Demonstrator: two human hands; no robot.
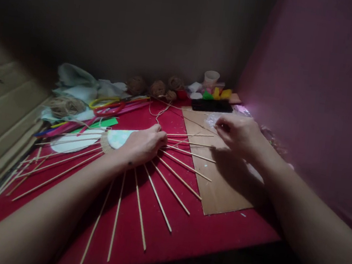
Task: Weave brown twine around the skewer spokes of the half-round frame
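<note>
A half-round piece with a pale green and white centre (118,138) and a woven twine rim (106,145) lies on the red surface. Thin wooden sticks (158,193) fan out from it to both sides and toward me. My left hand (148,144) rests on its right part, fingers closed and bent down at the edge; what they pinch is hidden. Above the brown board (220,187), my right hand (232,131) is raised with thumb and fingers pinched together, and a thin strand of twine (193,120) runs toward them. The fingertips are too dark to show the grip clearly.
Twine balls (158,88), a white cup (211,77) and a black phone (212,105) line the back. At the left lie scissors (109,107), a twine bundle (67,107), pale cloth (79,81) and a white oval (75,141). A purple wall (324,91) rises at the right.
</note>
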